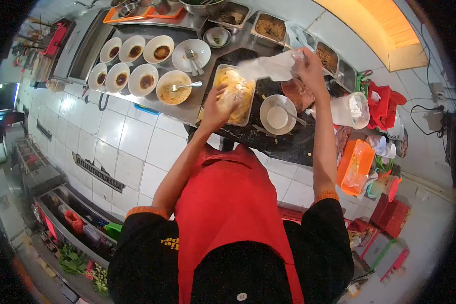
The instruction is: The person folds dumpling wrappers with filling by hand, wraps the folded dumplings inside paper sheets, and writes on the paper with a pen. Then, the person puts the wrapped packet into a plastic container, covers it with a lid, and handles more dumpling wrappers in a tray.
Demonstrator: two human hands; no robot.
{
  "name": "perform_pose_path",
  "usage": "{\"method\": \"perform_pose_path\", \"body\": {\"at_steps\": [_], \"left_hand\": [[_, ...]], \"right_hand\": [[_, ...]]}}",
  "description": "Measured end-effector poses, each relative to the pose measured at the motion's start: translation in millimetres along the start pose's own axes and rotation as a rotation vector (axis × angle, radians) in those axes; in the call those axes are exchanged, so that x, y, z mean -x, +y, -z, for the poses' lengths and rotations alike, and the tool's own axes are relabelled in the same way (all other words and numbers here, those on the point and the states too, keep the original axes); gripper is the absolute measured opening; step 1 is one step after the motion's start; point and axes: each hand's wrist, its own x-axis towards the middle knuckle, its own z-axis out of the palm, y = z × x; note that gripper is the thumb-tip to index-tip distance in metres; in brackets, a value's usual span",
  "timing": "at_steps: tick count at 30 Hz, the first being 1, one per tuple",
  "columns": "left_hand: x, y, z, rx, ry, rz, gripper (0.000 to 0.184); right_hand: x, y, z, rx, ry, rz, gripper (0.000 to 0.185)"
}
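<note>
My right hand (pixel 310 68) is raised over the black worktop, its fingers closed on one end of a white plastic bag (pixel 271 68). The bag stretches left toward a clear tray (pixel 247 123) and is blurred. Pale yellow pieces that look like dough or noodles (pixel 233 83) fill this tray, with whitish patches on top. My left hand (pixel 220 109) is at the tray's left side, its fingers apart over the contents. Whether it touches them is not clear. Right of the tray stands a white bowl (pixel 277 115) with a spoon in it.
Several white bowls with dark sauce (pixel 147 82) stand on the steel counter at left, beside a bowl with a fork (pixel 173 96) and a plate with cutlery (pixel 191 54). Metal food trays (pixel 269 26) line the back. A white tub (pixel 357 109) and orange basket (pixel 354 167) are at right.
</note>
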Motion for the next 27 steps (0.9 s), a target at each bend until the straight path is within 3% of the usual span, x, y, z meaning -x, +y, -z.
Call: {"method": "perform_pose_path", "body": {"at_steps": [4,6,8,10,12,15,17,20,21,23,25,27], "left_hand": [[-42.3,2.8,-34.8,-0.119,0.075,-0.113,0.067],[-57.3,24.7,-36.1,0.023,-0.017,0.012,0.071],[-75.6,-9.1,-36.8,0.104,-0.129,0.021,0.065],[-62.0,3.3,-33.5,0.790,-0.182,0.382,0.049],[-55.8,5.7,-30.4,0.765,-0.130,0.337,0.044],[-65.2,-44.9,-21.7,0.641,-0.025,0.400,0.043],[-74.9,-81.5,-5.4,0.350,-0.116,0.259,0.026],[-77.4,-46.2,4.9,0.108,-0.057,0.304,0.016],[-80.1,-51.4,5.3,0.110,-0.050,0.302,0.016],[-83.8,-72.3,6.9,0.378,-0.075,0.326,0.024],[-89.8,-82.6,10.9,0.454,-0.017,0.365,0.031],[-84.5,-73.4,12.6,0.527,0.019,0.408,0.039]], "right_hand": [[-16.3,-53.2,8.8,-0.135,-0.122,-0.011,0.013],[-20.6,-66.4,6.2,-0.139,-0.074,-0.011,0.014],[-24.8,-67.2,3.1,-0.142,-0.027,-0.008,0.015],[-23.0,-53.1,-8.6,-0.037,0.064,0.021,0.016],[-14.9,-34.4,-16.0,0.007,0.072,0.016,0.018],[-6.3,22.7,-33.8,-0.035,0.144,-0.078,0.022],[2.1,58.7,-45.4,-0.254,0.194,-0.210,0.026],[24.2,120.7,-90.6,-0.490,0.250,-0.322,0.031],[34.9,100.5,-91.6,-0.350,0.233,-0.510,0.034],[70.4,59.8,-96.5,-0.409,0.168,-0.490,0.032],[89.1,39.8,-111.1,-0.468,0.104,-0.479,0.030],[102.9,31.8,-122.9,-0.538,0.191,-0.306,0.026]]}}
